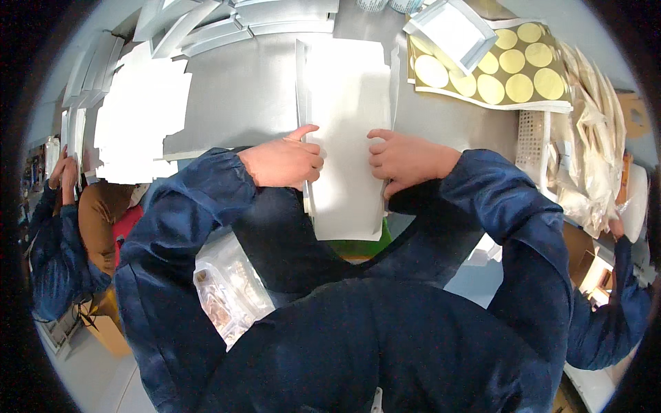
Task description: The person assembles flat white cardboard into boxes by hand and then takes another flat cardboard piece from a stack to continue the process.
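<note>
White card blank: lies lengthwise across the middle of the near edge of the table (pixel 234 89), its far part on the top and its near end reaching past the edge over the lap.
Left hand: this hand (pixel 275 162) grips the blank's left side, fingers bent inward over the edge; its thumb is hard to make out.
Right hand: this hand (pixel 412 160) grips the opposite side, nearly level with the left, fingers bent over the edge.
Side flaps: the left flap (pixel 301 79) and right flap (pixel 394 81) stand raised along the blank's far part; the step looks like folding these sides up.
Pressure: best kept equal from both hands, run along each crease from end to end, so neither side bows or twists.
Near end: with no table beneath it, it could buckle; sliding the blank toward the far edge would back the creases better.
Crease check: the pile of white sheets (pixel 141 113) by the table's near left corner and the pale trays (pixel 286 17) along the far edge leave working room; keep elbows off the pile.
Far right corner: the round-sticker sheet (pixel 513 86) lies there under a small open box (pixel 451 34); best left undisturbed.
</note>
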A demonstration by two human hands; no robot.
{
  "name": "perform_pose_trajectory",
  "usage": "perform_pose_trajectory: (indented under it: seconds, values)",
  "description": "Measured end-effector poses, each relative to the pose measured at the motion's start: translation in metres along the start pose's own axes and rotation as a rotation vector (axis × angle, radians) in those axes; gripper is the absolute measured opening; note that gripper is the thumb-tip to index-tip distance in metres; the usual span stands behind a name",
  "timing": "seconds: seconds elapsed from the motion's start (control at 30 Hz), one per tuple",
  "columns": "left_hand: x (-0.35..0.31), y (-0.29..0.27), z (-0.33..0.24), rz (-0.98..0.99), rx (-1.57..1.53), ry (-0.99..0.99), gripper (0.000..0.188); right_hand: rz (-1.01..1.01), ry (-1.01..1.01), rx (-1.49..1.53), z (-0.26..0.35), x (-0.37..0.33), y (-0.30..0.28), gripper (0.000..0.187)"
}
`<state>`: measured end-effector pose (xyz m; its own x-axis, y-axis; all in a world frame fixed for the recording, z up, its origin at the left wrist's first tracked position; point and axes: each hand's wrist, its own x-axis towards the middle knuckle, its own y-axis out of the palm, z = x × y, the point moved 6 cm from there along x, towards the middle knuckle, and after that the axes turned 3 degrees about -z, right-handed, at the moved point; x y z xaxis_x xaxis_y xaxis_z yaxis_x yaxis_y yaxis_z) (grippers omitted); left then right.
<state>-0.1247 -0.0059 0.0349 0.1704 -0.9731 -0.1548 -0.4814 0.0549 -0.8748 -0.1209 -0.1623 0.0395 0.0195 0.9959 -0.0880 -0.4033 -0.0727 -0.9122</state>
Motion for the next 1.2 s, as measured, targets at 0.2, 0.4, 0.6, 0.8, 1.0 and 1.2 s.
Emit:
perform_pose_trajectory:
  seconds: [0.2, 0.4, 0.6, 0.8, 1.0, 1.2]
  values:
    - [-0.003, -0.023, 0.001, -0.129, -0.072, -0.101, 0.012, -0.276, 0.244, -0.005, -0.009, -0.025, -0.031, 0.032]
    - [0.005, -0.013, 0.0, -0.13, 0.236, -0.19, 0.005, -0.348, 0.405, -0.041, 0.004, -0.013, 0.001, 0.02]
    - [-0.006, -0.006, -0.023, -0.178, 0.323, -0.135, 0.012, -0.432, 0.393, -0.113, 0.012, -0.015, 0.015, 0.017]
    - [-0.01, 0.003, -0.023, -0.07, 0.172, -0.216, 0.017, -0.502, 0.473, -0.134, 0.013, -0.012, 0.024, 0.014]
    - [-0.015, 0.0, -0.033, -0.108, 0.087, -0.245, 0.022, -0.604, 0.511, -0.103, 0.014, -0.015, 0.021, 0.012]
    - [-0.015, 0.0, -0.039, -0.259, 0.002, -0.236, 0.017, -0.614, 0.513, -0.101, 0.013, -0.014, 0.023, 0.01]
